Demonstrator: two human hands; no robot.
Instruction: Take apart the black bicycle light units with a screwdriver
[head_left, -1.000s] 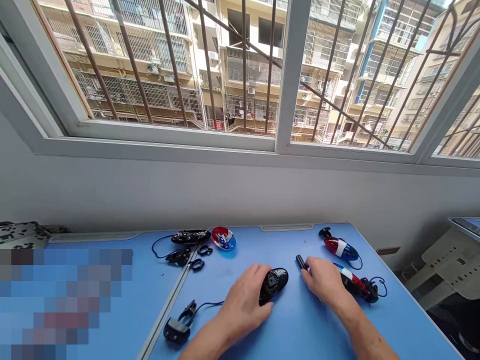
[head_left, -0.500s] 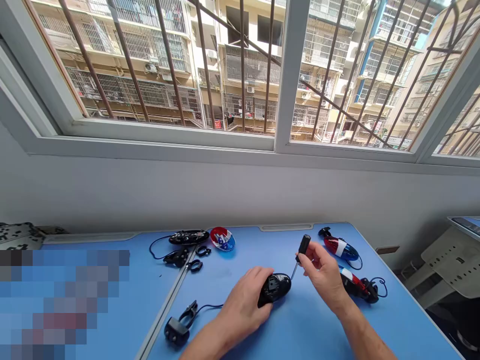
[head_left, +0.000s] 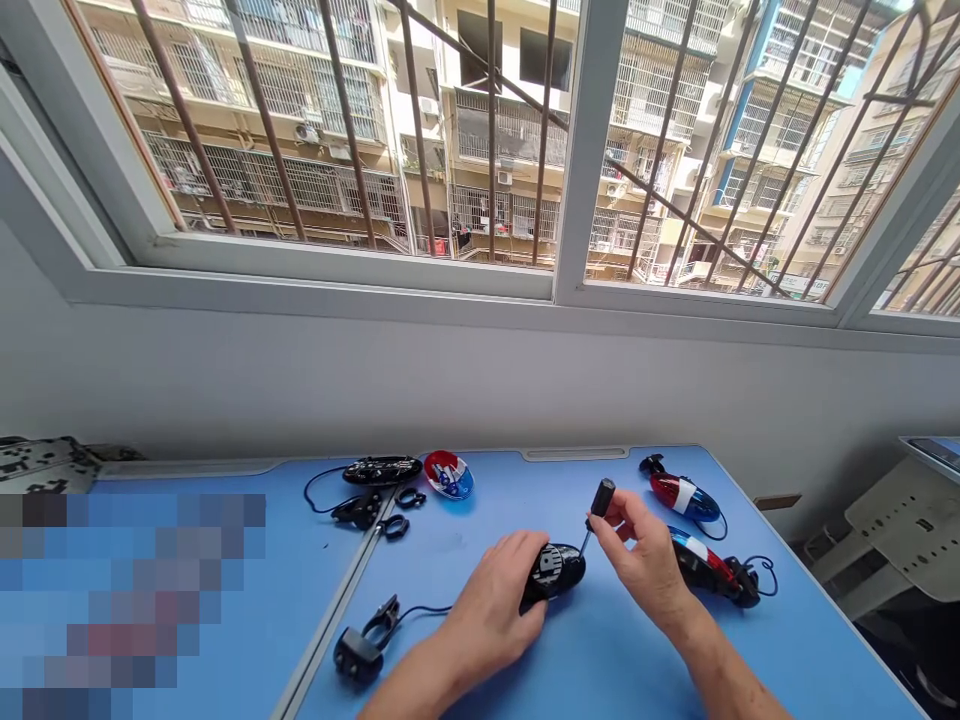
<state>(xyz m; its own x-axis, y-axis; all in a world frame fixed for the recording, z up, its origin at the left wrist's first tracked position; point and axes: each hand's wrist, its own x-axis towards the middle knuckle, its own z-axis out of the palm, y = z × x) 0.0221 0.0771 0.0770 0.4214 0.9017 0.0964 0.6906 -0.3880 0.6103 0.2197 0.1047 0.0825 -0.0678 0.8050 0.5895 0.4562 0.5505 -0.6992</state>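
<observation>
My left hand (head_left: 499, 600) is closed around a black oval light casing (head_left: 553, 572), holding it down on the blue table. A thin cable runs from that side to a black clamp piece (head_left: 360, 650) at the lower left. Between the fingertips of my right hand (head_left: 643, 550) is a screwdriver (head_left: 601, 502) with a black handle, tilted. Its metal tip is at the right end of the casing. Whether a screw sits under the tip is too small to tell.
Further back lie another black casing (head_left: 382, 470), black clamp parts (head_left: 364, 508) and a red-and-blue lens cover (head_left: 449, 474) with small parts inside. On the right are two red, white and blue lights (head_left: 684, 497) with cables. A window (head_left: 420, 140) with bars rises behind the table.
My right hand has moved slightly left and down, bringing the screwdriver tip onto the right end of the casing. My left hand keeps its grip; the view has shifted slightly.
</observation>
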